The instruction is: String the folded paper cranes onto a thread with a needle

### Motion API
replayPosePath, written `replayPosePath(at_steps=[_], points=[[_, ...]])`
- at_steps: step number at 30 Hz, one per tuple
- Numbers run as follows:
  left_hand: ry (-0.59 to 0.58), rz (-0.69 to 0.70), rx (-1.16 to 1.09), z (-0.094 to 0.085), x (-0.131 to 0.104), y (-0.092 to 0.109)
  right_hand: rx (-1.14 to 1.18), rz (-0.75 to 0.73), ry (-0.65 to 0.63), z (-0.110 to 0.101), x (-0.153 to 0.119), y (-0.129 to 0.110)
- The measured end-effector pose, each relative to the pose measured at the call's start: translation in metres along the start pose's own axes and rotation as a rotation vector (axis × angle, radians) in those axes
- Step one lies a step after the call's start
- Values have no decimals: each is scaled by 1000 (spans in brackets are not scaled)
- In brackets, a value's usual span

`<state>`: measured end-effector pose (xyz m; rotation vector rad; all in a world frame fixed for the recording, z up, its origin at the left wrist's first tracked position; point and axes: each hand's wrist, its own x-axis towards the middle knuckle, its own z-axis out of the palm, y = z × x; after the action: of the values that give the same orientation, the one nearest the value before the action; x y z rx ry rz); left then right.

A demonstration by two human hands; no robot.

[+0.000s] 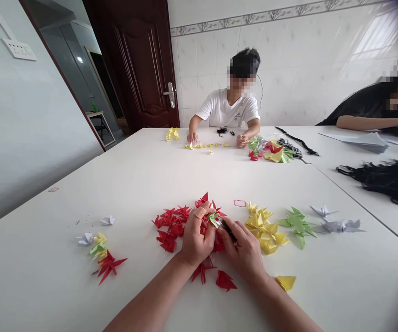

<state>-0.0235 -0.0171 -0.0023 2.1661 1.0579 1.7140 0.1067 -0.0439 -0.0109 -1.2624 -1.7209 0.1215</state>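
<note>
My left hand (198, 235) pinches a small green-and-white folded paper crane (214, 218) between thumb and fingers. Close beside it, my right hand (245, 249) grips a slim black-handled tool (227, 228), its tip at the crane; its exact kind is hidden. Red paper cranes (167, 225) lie around and beneath both hands, with one loose red crane (225, 280) nearer me. To the right are yellow cranes (268, 233), green cranes (298, 226) and pale grey cranes (342, 226). A single yellow crane (286, 282) rests by my right forearm.
At left lie a red crane (109, 266), small yellow and green ones, and white cranes (85, 239). Across the white table (123, 184), a person (233, 108) handles a yellow crane string (206, 145) beside mixed cranes (275, 152). Black cords (385, 180) lie right, near another person (361, 103).
</note>
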Motion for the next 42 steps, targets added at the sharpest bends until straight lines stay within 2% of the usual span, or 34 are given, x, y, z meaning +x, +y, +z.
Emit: replayPosePath(at_steps=[8, 15, 22, 27, 31, 34, 36, 38, 40, 42], points=[[-9, -2, -22, 0, -1, -2, 63, -85, 110, -6, 2, -5], [-37, 65, -33, -4, 0, 5, 39, -48, 163, -5, 3, -12], [-79, 65, -81, -4, -5, 4, 47, -53, 115, -2, 1, -3], [-68, 127, -57, -7, -3, 3, 39, -103, 105, -2, 0, -3], [-10, 145, -51, -8, -1, 2, -58, -162, 191, -16, 8, -7], [15, 110, -35, -7, -1, -3, -173, -196, 331, -43, 15, 5], [15, 97, -58, -5, -1, -6, -251, -75, 435, -66, 16, 22], [9, 92, -90, -4, -1, -9, -310, 211, 567, -88, 14, 44], [-4, 97, -114, -4, 0, -10, -337, 525, 636, -106, 10, 64], [-25, 92, -126, -4, 0, -10, -354, 733, 656, -117, 7, 77]])
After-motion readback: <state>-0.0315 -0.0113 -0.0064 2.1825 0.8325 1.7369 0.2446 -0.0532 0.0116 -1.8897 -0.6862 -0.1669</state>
